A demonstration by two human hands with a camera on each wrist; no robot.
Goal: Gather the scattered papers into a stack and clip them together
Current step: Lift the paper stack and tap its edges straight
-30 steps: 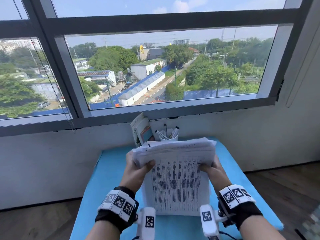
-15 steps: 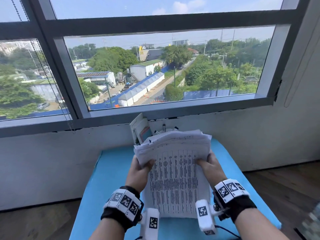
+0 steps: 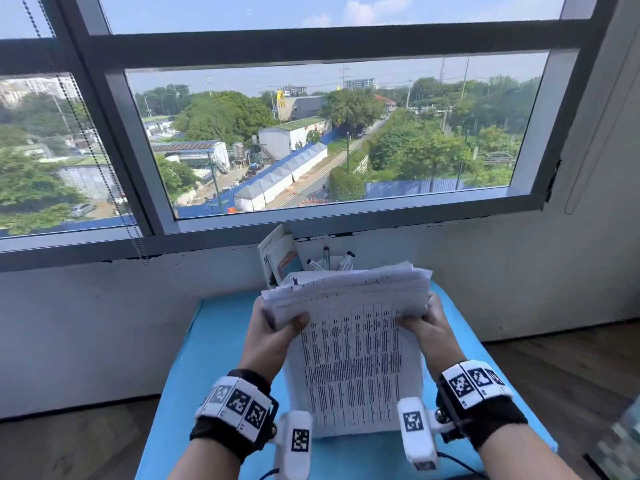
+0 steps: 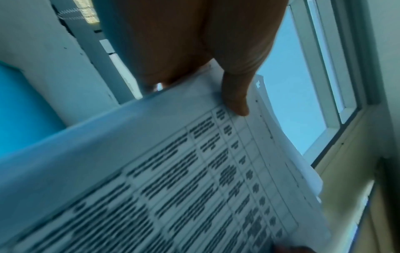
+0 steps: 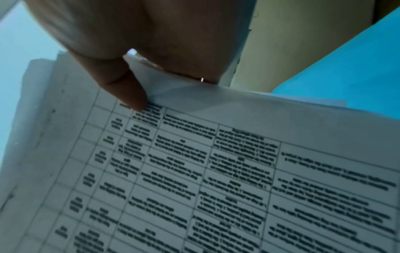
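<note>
Left grip (image 3: 273, 336) and right grip (image 3: 427, 327) each pinch a top corner of the papers (image 3: 349, 355), thumbs on the printed face, stack upright over the blue counter (image 3: 214, 344). Head view alone shows pens (image 3: 327, 261) behind. Wrist views show only thumbs; fingers hidden behind sheets, print blurred.

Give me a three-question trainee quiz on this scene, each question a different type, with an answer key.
1. True or false: the stack of printed white papers lies flat on the blue table.
2. Multiple choice: the person's left hand grips the stack at its A) left edge B) bottom edge C) far top corner.
3. Fill in: behind the stack, a white cup holds ____.

Key: 1 false, both hands hold it tilted up, the right hand on the right edge. 2 A. 3 pens.
</note>
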